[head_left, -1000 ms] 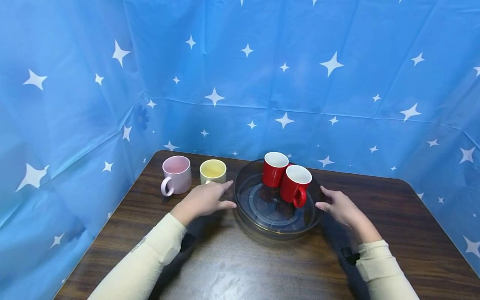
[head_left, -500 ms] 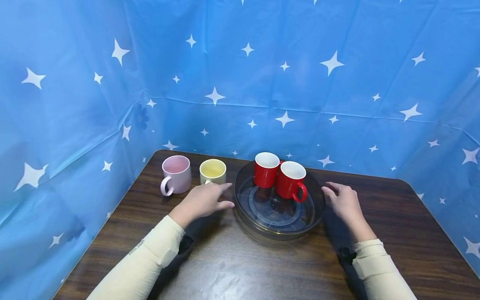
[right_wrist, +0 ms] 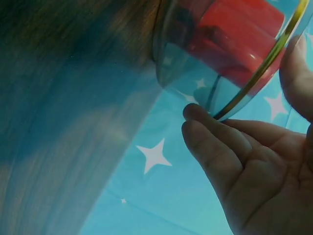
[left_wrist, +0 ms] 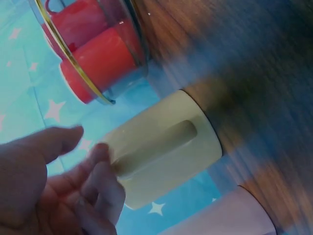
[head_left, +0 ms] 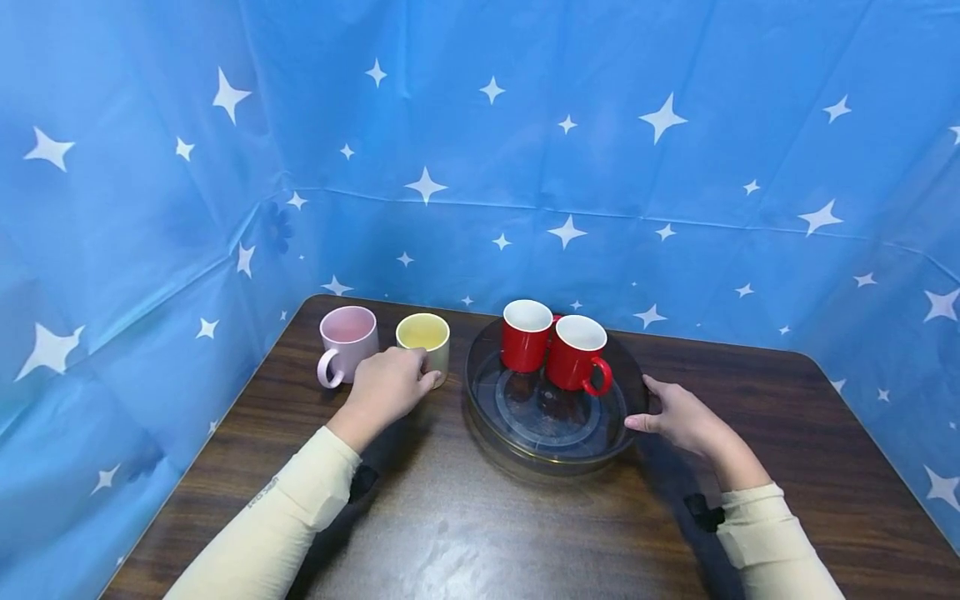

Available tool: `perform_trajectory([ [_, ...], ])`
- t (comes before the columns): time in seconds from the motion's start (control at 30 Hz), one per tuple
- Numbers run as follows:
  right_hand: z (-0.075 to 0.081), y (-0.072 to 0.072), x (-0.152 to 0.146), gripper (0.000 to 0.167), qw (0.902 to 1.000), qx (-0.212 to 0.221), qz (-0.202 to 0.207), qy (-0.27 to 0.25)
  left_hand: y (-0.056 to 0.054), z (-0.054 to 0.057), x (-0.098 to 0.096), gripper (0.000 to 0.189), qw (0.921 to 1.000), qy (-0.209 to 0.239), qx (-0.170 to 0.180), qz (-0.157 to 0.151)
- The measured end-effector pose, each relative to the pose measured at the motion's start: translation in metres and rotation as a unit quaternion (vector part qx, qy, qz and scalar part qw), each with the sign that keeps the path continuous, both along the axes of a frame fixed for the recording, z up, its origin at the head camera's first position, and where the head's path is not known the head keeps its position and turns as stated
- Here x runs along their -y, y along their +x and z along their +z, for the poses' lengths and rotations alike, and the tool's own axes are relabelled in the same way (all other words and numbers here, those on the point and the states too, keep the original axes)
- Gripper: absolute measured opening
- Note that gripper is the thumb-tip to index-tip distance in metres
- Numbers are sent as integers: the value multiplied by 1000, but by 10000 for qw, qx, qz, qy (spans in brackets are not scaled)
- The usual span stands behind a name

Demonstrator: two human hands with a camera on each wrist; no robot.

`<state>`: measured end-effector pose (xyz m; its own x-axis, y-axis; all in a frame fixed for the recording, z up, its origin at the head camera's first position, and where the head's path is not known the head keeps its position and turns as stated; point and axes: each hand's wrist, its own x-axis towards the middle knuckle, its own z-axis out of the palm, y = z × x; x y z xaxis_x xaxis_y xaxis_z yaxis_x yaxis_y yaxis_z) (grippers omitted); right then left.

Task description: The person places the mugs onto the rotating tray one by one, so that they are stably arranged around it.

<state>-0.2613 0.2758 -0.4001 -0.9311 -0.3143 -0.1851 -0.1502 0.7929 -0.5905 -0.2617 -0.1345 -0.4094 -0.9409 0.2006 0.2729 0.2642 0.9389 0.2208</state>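
In the head view a smoky clear round turntable tray (head_left: pixel 551 450) with a gold rim holds two red mugs (head_left: pixel 525 346) with white insides. My right hand (head_left: pixel 686 417) pinches its right rim, thumb inside the wall and fingers outside. A pale yellow mug (head_left: pixel 438 367) stands left of the tray, and my left hand (head_left: pixel 390 383) is in front of it. The left wrist view shows bent fingers right at the upper end of the yellow mug's handle (left_wrist: pixel 161 144), with the thumb held apart. A pink mug (head_left: pixel 348 346) stands farther left, its handle facing me.
Everything stands on a dark wood-grain table (head_left: pixel 487 542). A blue curtain (head_left: pixel 480 150) with white stars hangs behind the table and along its left and right sides.
The red mugs have swung left with the turning tray. My left hand has moved from the tray's left side to the yellow mug. My right hand left the rim, then came back onto it.
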Motion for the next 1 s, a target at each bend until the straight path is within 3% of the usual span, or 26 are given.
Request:
perform_trajectory([
  [0.27,-3,-11,-3,81,9996,-181,-1,196,2,0,5,32,9970,238,76,737],
  [0.47,-6,-20,-6,69,9985,-357,-312,260,4,0,9,29,9946,364,194,956],
  [0.87,-19,-33,-4,49,9883,-1005,-1140,109,2,-2,17,30,9910,736,799,779],
  [1.0,-19,-30,-5,43,9822,-1320,-1330,83,-1,-4,17,31,9899,765,941,738],
])
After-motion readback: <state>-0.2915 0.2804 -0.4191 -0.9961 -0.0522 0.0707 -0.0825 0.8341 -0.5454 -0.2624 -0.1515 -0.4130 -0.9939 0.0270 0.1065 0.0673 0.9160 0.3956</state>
